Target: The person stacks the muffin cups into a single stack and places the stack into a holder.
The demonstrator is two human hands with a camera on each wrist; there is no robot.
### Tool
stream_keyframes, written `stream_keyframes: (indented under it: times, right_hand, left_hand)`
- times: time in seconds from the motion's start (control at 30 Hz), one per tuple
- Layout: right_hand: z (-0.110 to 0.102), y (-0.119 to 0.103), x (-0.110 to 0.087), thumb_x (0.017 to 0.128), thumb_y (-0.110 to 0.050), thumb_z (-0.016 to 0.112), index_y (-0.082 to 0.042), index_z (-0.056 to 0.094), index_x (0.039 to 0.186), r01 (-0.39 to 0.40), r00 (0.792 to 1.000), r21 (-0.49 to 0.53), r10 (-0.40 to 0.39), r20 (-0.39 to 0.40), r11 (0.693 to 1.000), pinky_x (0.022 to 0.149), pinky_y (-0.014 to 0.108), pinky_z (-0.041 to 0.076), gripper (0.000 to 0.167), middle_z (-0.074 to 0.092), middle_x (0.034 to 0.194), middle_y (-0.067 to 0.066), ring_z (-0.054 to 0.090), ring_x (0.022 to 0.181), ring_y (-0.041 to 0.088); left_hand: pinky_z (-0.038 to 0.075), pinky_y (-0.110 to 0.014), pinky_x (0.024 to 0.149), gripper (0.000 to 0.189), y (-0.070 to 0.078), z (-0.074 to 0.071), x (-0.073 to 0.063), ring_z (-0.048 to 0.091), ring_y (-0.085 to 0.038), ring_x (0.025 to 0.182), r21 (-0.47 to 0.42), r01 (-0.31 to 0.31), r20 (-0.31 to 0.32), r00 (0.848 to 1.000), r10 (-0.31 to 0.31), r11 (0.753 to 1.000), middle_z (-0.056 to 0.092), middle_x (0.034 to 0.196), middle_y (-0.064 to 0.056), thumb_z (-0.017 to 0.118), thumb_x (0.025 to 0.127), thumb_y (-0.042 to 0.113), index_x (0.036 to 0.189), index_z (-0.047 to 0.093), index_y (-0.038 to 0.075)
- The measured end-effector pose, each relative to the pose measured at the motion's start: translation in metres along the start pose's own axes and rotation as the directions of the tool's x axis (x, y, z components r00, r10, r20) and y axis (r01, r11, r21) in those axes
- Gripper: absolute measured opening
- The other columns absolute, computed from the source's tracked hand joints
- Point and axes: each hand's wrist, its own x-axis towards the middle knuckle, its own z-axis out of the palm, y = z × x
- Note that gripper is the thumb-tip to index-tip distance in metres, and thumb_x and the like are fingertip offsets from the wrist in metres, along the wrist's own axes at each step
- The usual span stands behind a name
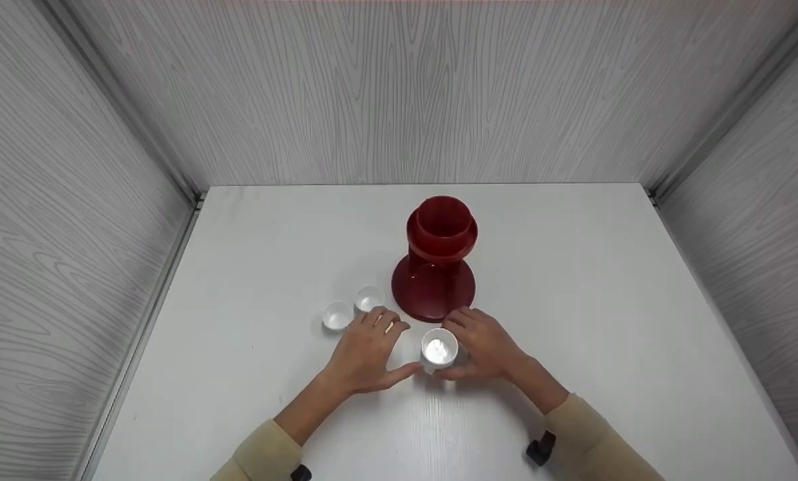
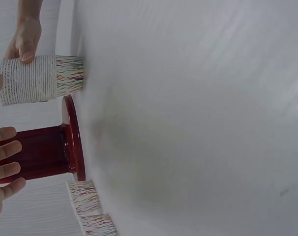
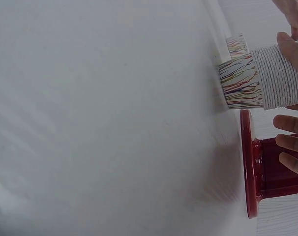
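Note:
A tall stack of paper cups (image 1: 439, 347), printed with coloured wavy lines, stands upright on the table in front of the red stand. My right hand (image 1: 482, 344) holds it from the right, thumb and forefinger around its rimmed upper part (image 3: 277, 76). To the left is my left hand (image 1: 368, 354), its fingers spread and nothing held. The left thumb points at the stack; whether it touches I cannot tell. Two single paper cups (image 1: 337, 316) (image 1: 370, 298) stand just beyond the left fingers, and the left wrist view shows their printed sides (image 2: 84, 197).
Behind the hands rises a red stand (image 1: 433, 294) with a round base and a cup-shaped open top. It rests on a white table (image 1: 272, 254), enclosed by grey wood-grain panels (image 1: 399, 100) at the back and both sides.

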Motion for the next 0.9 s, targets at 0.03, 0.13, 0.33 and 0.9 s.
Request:
stream_keyframes:
  times: [0.03, 0.13, 0.33, 0.9]
  right_hand:
    - [0.0, 0.0, 0.0, 0.072, -0.071, 0.083, -0.016, 0.07, 0.112, 0.0, 1.0, 0.001, 0.0, -0.001, 1.0, 0.089, 0.034, 0.061, 0.069, 0.073, 0.106, -0.001, 0.066, 0.1, 0.015]
    - [0.0, 0.0, 0.0, 0.073, -0.072, 0.083, -0.016, 0.07, 0.113, -0.004, 1.0, 0.004, 0.004, 0.004, 1.0, 0.089, 0.034, 0.061, 0.07, 0.073, 0.107, -0.001, 0.066, 0.101, 0.015]
    - [0.0, 0.0, -0.002, 0.076, -0.073, 0.08, -0.016, 0.07, 0.115, -0.013, 1.0, 0.01, 0.012, 0.018, 1.0, 0.089, 0.034, 0.061, 0.069, 0.072, 0.109, -0.001, 0.065, 0.102, 0.015]
    - [-0.001, 0.0, -0.001, 0.074, -0.075, 0.079, -0.017, 0.068, 0.111, -0.029, 0.998, -0.001, 0.029, 0.047, 1.0, 0.091, 0.034, 0.058, 0.069, 0.07, 0.107, -0.002, 0.064, 0.101, 0.015]
  left_hand:
    - [0.056, -0.037, 0.099, 0.069, -0.002, -0.001, 0.0, 0.063, -0.021, 0.113, 0.006, 0.002, 0.001, 1.0, -0.002, 1.0, 0.071, 0.114, -0.002, 0.062, 0.09, 0.075, 0.12, 0.072, 0.014]
    - [0.056, -0.037, 0.098, 0.068, -0.007, -0.004, -0.003, 0.064, -0.021, 0.112, 0.018, 0.011, 0.013, 1.0, -0.011, 1.0, 0.07, 0.114, -0.002, 0.062, 0.09, 0.075, 0.121, 0.071, 0.014]
    - [0.056, -0.039, 0.097, 0.065, -0.015, -0.006, -0.009, 0.064, -0.023, 0.116, -0.014, 0.064, 0.059, 0.996, -0.063, 0.998, 0.07, 0.119, -0.002, 0.062, 0.091, 0.073, 0.123, 0.069, 0.016]
    - [0.056, -0.04, 0.093, 0.071, -0.045, 0.002, -0.033, 0.063, -0.025, 0.117, 0.012, 0.184, 0.109, 0.977, -0.184, 0.983, 0.07, 0.12, -0.006, 0.068, 0.088, 0.071, 0.131, 0.067, 0.013]
